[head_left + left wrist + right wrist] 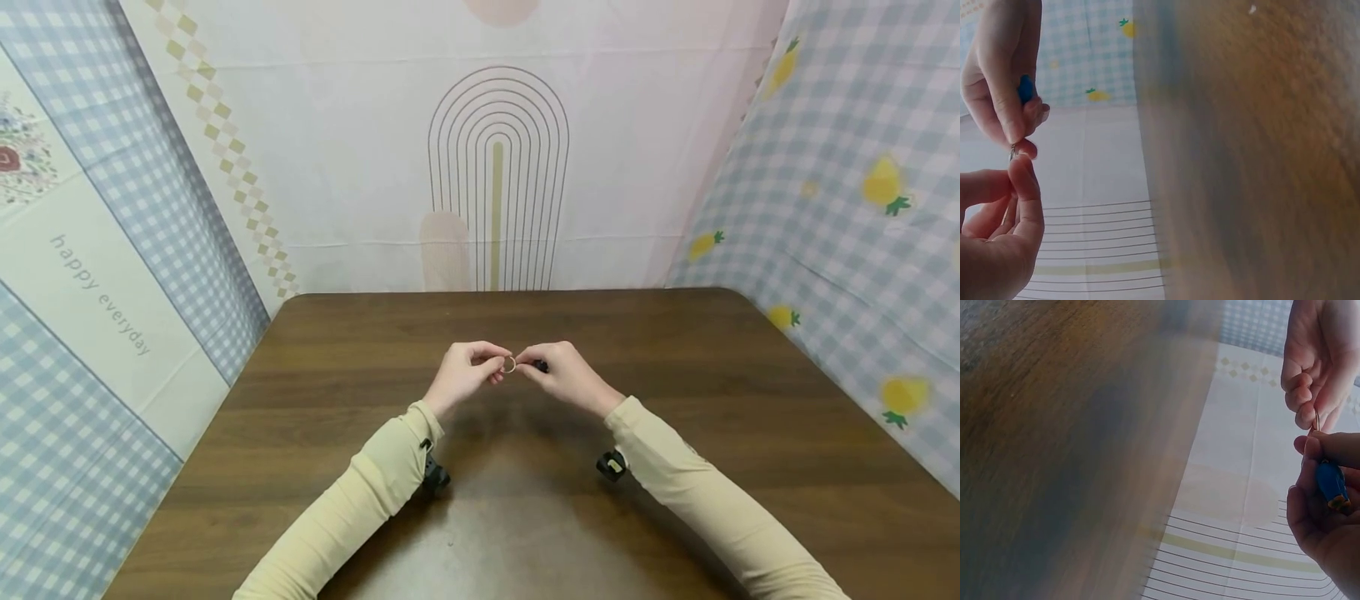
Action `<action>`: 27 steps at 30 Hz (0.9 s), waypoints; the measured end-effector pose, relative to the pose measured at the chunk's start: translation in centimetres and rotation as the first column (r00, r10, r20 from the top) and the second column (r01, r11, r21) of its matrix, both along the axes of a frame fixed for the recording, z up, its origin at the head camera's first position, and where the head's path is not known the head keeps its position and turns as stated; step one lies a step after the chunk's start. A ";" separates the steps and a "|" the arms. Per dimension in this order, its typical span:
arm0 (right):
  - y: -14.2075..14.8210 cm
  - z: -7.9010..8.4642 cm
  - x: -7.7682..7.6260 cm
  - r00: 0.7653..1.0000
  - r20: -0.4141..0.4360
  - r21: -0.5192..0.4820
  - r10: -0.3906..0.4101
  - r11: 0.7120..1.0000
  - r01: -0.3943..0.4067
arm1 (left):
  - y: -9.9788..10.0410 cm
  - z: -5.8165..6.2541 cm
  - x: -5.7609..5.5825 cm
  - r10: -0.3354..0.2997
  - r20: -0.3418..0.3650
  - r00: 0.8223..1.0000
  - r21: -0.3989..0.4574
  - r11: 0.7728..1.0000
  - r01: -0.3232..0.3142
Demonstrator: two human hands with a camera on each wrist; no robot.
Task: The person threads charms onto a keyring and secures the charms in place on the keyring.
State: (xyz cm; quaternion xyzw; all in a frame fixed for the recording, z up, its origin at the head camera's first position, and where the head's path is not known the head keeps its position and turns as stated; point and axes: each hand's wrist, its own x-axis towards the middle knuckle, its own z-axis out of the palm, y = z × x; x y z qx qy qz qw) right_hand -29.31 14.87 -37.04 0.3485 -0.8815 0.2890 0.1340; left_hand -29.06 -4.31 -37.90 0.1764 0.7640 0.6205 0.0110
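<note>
Above the middle of the table, both hands meet at a small metal key ring (510,364). The left hand (467,372) pinches one side of it between thumb and fingertips. Opposite, the right hand (558,373) pinches the other side, its fingertips close to the left ones. A blue charm (1332,484) with an orange-brown end hangs against the right hand's curled fingers in the right wrist view. The same blue charm (1025,89) is partly covered by the right hand in the left wrist view. Fingertips hide much of the ring there.
The brown wooden table (525,533) stretches under both forearms. Behind it hangs a pale cloth (360,167) with arch lines. Checked cloths hang at the left (150,125) and right (840,250). Dark wrist cameras (611,465) sit under the beige sleeves (360,483).
</note>
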 end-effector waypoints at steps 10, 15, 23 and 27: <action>-0.1 -0.2 -0.2 0.998 -0.042 -0.034 -0.036 0.999 0.035 | 0.4 -0.1 0.0 -0.045 0.073 0.996 0.118 0.992 0.036; -0.2 -0.2 -0.2 0.999 -0.031 -0.028 -0.038 0.999 0.037 | 0.6 -0.1 0.0 0.000 0.095 0.995 0.149 0.989 -0.014; -0.3 -0.4 0.0 1.000 -0.008 0.005 -0.003 1.000 0.003 | 0.3 -0.3 0.1 0.004 0.081 0.997 0.080 0.997 -0.010; -0.3 -0.5 0.1 1.000 -0.011 0.017 0.003 1.000 -0.003 | 0.2 -0.4 0.1 -0.012 0.087 0.996 0.070 0.998 0.006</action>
